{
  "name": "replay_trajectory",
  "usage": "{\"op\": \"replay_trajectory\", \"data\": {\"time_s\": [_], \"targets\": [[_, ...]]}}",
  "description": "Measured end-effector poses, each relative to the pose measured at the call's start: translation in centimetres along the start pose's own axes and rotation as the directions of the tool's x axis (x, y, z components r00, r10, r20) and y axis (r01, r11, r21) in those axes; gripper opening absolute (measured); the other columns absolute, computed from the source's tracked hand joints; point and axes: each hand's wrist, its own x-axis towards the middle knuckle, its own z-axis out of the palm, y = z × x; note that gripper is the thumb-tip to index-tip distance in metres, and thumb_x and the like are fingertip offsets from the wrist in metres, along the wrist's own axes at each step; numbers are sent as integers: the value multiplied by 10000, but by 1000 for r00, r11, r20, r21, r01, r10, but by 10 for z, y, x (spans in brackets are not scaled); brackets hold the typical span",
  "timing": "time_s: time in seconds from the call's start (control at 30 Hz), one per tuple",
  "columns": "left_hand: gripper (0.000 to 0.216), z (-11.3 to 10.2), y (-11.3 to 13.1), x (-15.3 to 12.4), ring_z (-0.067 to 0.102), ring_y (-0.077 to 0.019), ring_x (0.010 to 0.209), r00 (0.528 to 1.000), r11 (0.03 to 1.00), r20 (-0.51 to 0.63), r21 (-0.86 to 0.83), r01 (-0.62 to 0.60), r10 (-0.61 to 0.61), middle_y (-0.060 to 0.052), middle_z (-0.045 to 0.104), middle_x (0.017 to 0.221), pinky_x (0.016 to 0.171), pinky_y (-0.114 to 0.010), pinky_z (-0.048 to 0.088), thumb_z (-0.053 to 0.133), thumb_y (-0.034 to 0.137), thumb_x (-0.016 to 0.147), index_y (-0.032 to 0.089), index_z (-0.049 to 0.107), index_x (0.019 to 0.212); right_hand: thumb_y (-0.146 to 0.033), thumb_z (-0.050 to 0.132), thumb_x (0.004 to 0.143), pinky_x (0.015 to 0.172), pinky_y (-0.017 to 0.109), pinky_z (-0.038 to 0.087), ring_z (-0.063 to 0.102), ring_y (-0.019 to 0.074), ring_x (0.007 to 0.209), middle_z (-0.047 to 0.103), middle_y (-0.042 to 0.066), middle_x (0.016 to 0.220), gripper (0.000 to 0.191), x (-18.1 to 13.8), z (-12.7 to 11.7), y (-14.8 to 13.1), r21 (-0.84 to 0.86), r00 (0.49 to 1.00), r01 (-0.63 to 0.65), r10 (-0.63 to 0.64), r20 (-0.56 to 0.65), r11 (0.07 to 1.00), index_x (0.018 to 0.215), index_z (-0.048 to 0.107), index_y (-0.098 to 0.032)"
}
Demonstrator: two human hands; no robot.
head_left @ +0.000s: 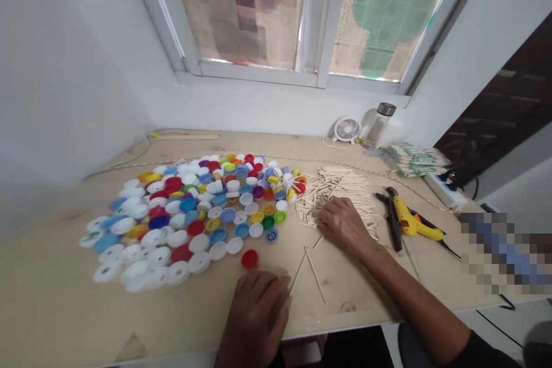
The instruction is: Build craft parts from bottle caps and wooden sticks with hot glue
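My left hand (257, 310) rests low at the table's front, fingers loosely curled and thumb apart from them. By its index fingertip lies the lower end of a thin wooden stick (298, 271); whether they touch I cannot tell. That stick meets a second stick (316, 276) at the top, forming an upside-down V. My right hand (342, 224) reaches into a pile of wooden sticks (345, 184), its fingers bent together with their tips hidden. Another short length of stick (318, 241) shows just below those fingers. A red bottle cap (249, 259) lies beyond my left hand.
Many colourful bottle caps (187, 204) spread across the left. To the right lie a yellow hot glue gun (411, 221), bagged sticks (416, 158) and a power strip (445, 191). A small white fan (347, 129) and a glass bottle (379, 125) stand by the wall.
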Motion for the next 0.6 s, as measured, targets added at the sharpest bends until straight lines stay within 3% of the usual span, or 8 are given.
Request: {"op": "replay_trajectory", "data": {"time_s": [0.17,0.43,0.6], "targets": [[275,0,2,0,593,-202,823,1000,1000,-21,-3,12,-12,-42,641,859,820,-401,443,540,67,800,199,573,1040,-169,552,885,751,322,276,513,197,820,659,48,761,168,5,0,2,-19,1000,1,-1,20,1000,740,633,-188],[247,-4,3,4,608,-197,780,999,1000,-52,-1,1,-1,-31,656,817,791,-379,458,530,91,801,205,595,1011,-183,546,889,746,307,298,546,209,842,687,57,827,128,-23,-25,54,-47,984,-176,175,-25,983,831,659,-184],[229,-4,3,5,612,-198,768,999,1000,-52,7,-7,7,-35,657,808,777,-377,464,532,94,801,196,601,995,-203,539,890,750,325,300,543,221,815,684,69,788,165,-33,-25,65,-71,979,-203,203,-11,977,781,662,-184]]}}
